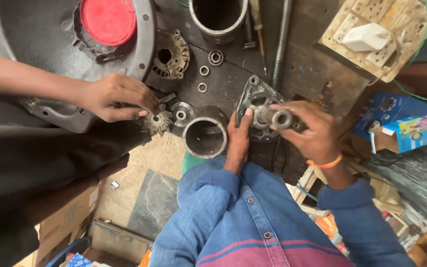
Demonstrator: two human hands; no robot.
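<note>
- One large grey cast housing [147, 47], upper left of the frame, lies flat on the dark workbench [223, 81]; a red round cap [108, 20] sits in its central opening.
- Two open steel cylinders: one at top centre [218, 22], one at mid-frame [204, 136] just left of the wearer's hands, both standing mouth-up, likely so they cannot roll.
- One motor end bracket [255, 99], grey and roughly triangular, centre of the frame, tilted up toward the camera. The left hand [237, 136] is clasped on its lower left edge, thumb pressed up along the rim, seemingly to brace it.
- One short grey shaft with sleeve [281, 118] projects from the bracket toward the viewer. The right hand [312, 128], with an orange band at the wrist, is closed around it from the right, fingers curled over the top.
- One second end cover [171, 54], round with a dark centre hole, lies flat, upper centre-left.
- One long steel rod [281, 39] lies upright in the picture, top centre.
- One small toothed fan wheel [156, 122], left of centre, is pinched at its upper edge by a co-worker's hand [117, 96] reaching in from the left edge.
- One small round disc part [181, 113] lies just right of the fan wheel.
- Three loose bearing rings: the largest [216, 57], then two smaller [204, 70] and [202, 87], in a loose column on the bench.
- One white block [366, 37] rests on a perforated board [371, 59], upper right.
- One blue carton [404, 133] at the right edge.
</note>
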